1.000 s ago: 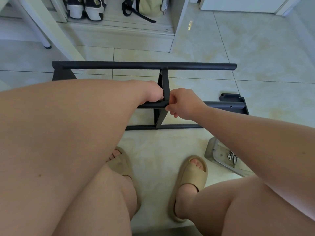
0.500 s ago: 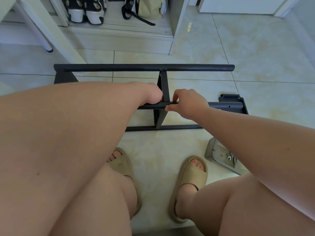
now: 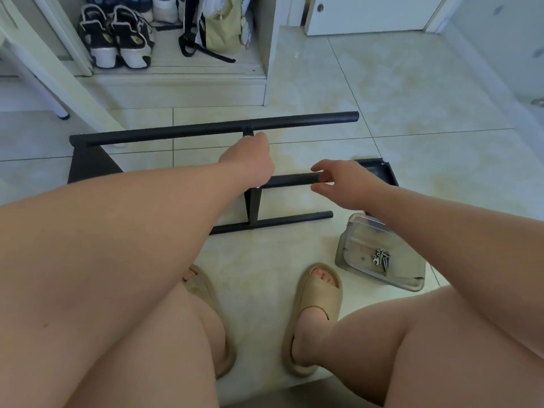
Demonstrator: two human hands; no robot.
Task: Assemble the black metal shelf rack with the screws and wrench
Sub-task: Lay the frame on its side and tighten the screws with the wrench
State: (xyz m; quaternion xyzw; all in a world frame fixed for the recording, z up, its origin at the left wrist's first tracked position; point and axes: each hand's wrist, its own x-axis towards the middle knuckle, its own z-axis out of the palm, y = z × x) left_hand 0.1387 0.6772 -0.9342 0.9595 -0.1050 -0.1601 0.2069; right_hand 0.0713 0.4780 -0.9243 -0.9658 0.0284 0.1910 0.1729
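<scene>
Rack parts sit just above centre, toward 12 o'clock. The black metal shelf rack [image 3: 223,129] lies on the pale tiled floor [image 3: 412,113], with three round tubes running from 9 to 3 o'clock and joined by a flat black brace [image 3: 253,204].

I see only the back of the left hand [image 3: 250,164], laid over the joint where the middle tube [image 3: 291,181] meets the brace. Its fingers are hidden, so I cannot tell whether it grips anything. The right hand [image 3: 347,184], at 3 o'clock from the left, is at that tube's free end. Its forefinger is above and its thumb below, loosely spread and not clamped.

Just behind the right hand a black metal end panel [image 3: 381,169] lies flat. At 4 o'clock a clear plastic tray [image 3: 347,251] holds a bunch of silver screws [image 3: 382,259]. Beige slide sandals [image 3: 318,293] are at 6 o'clock. Black-and-white sneakers [image 3: 117,39] stand at 11 o'clock, with an olive bag [image 3: 223,28] beside them.
</scene>
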